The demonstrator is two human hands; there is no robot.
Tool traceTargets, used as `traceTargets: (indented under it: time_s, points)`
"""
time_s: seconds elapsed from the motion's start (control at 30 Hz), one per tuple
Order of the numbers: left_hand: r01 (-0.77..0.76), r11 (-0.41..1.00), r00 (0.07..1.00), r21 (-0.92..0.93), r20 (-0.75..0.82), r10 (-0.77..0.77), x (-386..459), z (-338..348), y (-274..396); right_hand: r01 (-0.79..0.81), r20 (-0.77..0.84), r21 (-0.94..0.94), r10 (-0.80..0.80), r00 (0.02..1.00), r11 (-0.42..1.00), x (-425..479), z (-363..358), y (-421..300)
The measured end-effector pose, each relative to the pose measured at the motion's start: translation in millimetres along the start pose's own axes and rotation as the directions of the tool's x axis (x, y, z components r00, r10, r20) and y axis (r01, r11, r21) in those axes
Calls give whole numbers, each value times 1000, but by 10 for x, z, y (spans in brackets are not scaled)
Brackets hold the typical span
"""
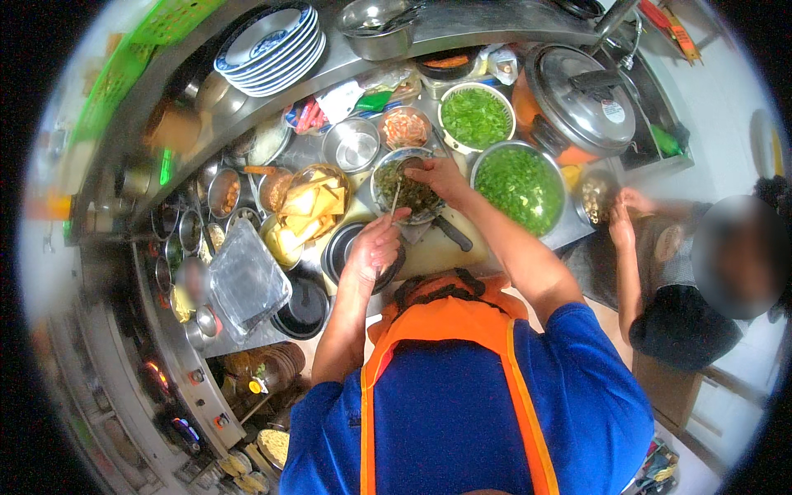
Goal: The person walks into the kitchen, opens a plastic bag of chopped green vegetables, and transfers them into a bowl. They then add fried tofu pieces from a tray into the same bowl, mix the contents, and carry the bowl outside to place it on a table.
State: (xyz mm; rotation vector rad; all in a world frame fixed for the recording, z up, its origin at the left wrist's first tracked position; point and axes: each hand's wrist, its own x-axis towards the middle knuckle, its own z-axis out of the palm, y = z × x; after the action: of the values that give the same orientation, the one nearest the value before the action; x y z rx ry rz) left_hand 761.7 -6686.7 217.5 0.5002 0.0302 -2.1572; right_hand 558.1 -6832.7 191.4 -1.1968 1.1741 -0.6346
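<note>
A bowl of dark green chopped food (422, 201) stands before me at the middle of the counter. My left hand (375, 247) grips a thin metal utensil (396, 197) whose far end reaches into that bowl. Over the bowl's upper side, my right hand (439, 179) has its fingers closed on a small dark, rounded thing (408, 166), too small to name. Under my left hand sits a black round bowl (334, 255). A knife with a black handle (453, 233) lies on the cutting board (433, 257), just below the bowl of chopped food.
Chopped greens fill a steel bowl (518, 185) and a white colander (476, 117). Yellow sheets (312, 207) and a metal tray (247, 278) are at left. Stacked plates (269, 49) stand on the shelf; a large lidded pot (578, 99) is at right. Another person's hands (624, 213) are nearby.
</note>
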Motion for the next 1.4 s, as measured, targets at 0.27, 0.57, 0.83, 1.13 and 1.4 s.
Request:
traceTargets:
  time_s: [0.27, 0.57, 0.83, 1.13, 1.4]
  points:
    - [-102, 980, 992, 173, -52, 113, 13, 8, 165, 241, -10, -545, -294, 956, 803, -302, 52, 74]
    - [28, 998, 999, -52, 35, -26, 38, -24, 85, 633, -1, -668, -851, 526, 392, -363, 197, -241]
    - [-43, 998, 999, 55, -28, 45, -12, 57, 74, 607, 401, -780, -626, 669, 149, -418, 120, -271]
    - [-44, 704, 886, 709, -298, 355, 0, 187, 9, 466, 193, -838, -645, 739, 283, -527, 65, 14]
    - [14, 457, 792, 889, -289, 538, 1, 34, -75, 468, 73, -765, -663, 745, 442, -560, 25, 18]
